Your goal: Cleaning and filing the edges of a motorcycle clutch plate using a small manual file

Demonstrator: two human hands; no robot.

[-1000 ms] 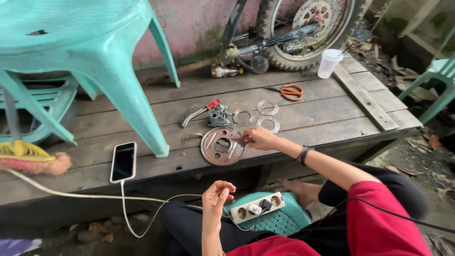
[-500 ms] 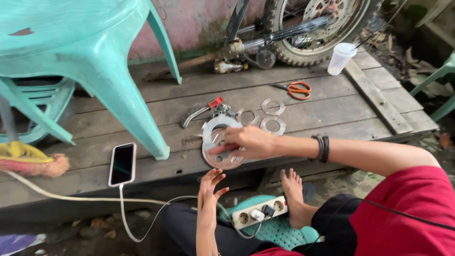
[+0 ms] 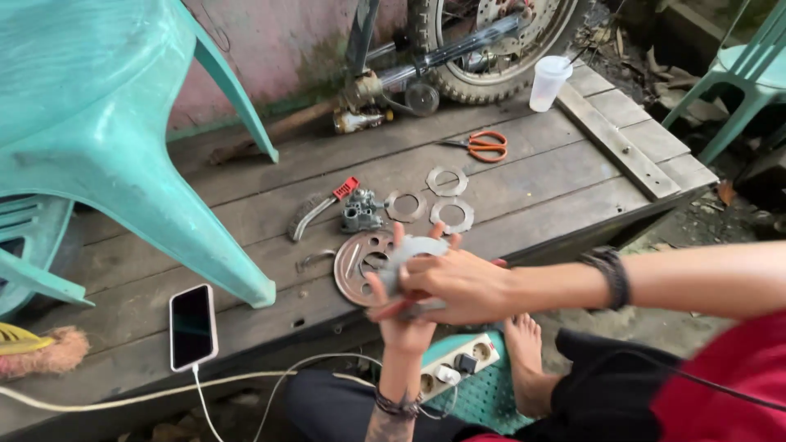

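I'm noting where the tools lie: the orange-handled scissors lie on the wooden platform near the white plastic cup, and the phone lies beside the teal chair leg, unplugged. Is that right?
Not quite. The head view shows the black-screened smartphone with a white cable plugged into its lower end, not unplugged. The rest holds: the orange-handled scissors lie on the weathered wooden platform near the white plastic cup, and the phone lies beside the teal plastic chair leg.

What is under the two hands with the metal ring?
Under the left hand and right hand holding the flat metal ring lies a round plate with holes on the wooden platform. The plate's right part is covered.
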